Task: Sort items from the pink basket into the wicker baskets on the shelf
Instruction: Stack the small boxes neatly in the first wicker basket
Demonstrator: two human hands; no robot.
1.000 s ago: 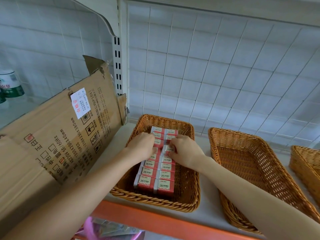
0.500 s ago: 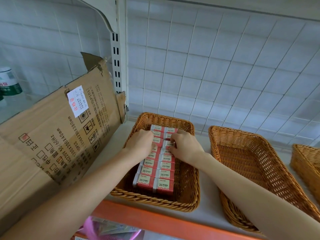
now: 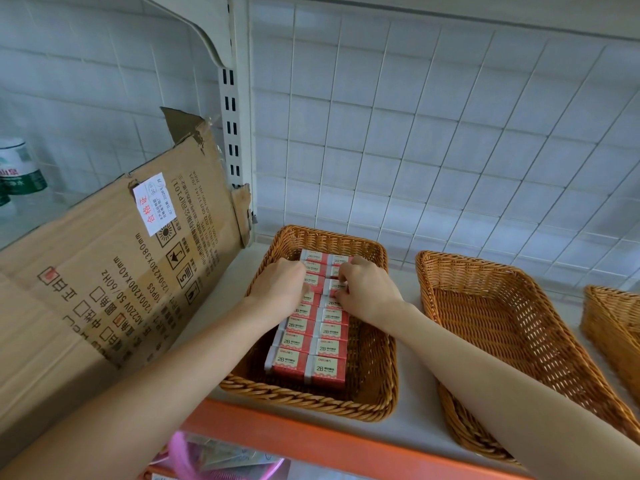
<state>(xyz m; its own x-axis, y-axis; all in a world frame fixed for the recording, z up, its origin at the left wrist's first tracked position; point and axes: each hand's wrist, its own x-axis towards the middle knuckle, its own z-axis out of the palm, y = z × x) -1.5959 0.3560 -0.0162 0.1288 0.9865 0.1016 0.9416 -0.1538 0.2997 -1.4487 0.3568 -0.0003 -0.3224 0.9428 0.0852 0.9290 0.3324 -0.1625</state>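
Wicker basket (image 3: 311, 407), leftmost, was packed with two rows of red 2B boxes (image 3: 308, 344), seemingly being squared up: one pinched by the right hand (image 3: 367, 294), the left hand (image 3: 280, 282) curled over them, grip hidden. Next, the pink basket (image 3: 180, 450) below would likely be reached into.

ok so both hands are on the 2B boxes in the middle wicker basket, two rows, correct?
Wrong basket. The head view shows the left hand and right hand on the 2B boxes in the leftmost wicker basket, two rows. The middle wicker basket holds nothing visible.
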